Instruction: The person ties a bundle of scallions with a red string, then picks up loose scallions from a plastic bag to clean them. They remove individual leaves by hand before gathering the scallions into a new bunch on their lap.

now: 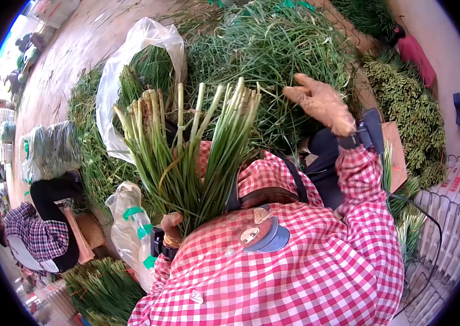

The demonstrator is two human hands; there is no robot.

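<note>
My left hand (173, 225) is closed round the leafy lower part of a thick bunch of garlic chives (203, 157) at my chest. The pale cut ends point up and fan out into looser clumps, with a few single stalks between them. My right hand (322, 103), in a tan glove, is held open with the fingers stretched out and nothing in them. It is over the edge of a large heap of loose green leaves (273, 49). Behind the bunch, a clear plastic bag (113, 103) stands open with more greens inside.
Left of me, another person (34, 233) in a checked shirt sits low beside a wrapped bundle (53, 152). A plastic roll with green tape (132, 217) lies nearby. Stacked bundles (105, 290) are at lower left. On the right are a green pile (404, 114), white crates (458, 190) and a black cable (439, 239).
</note>
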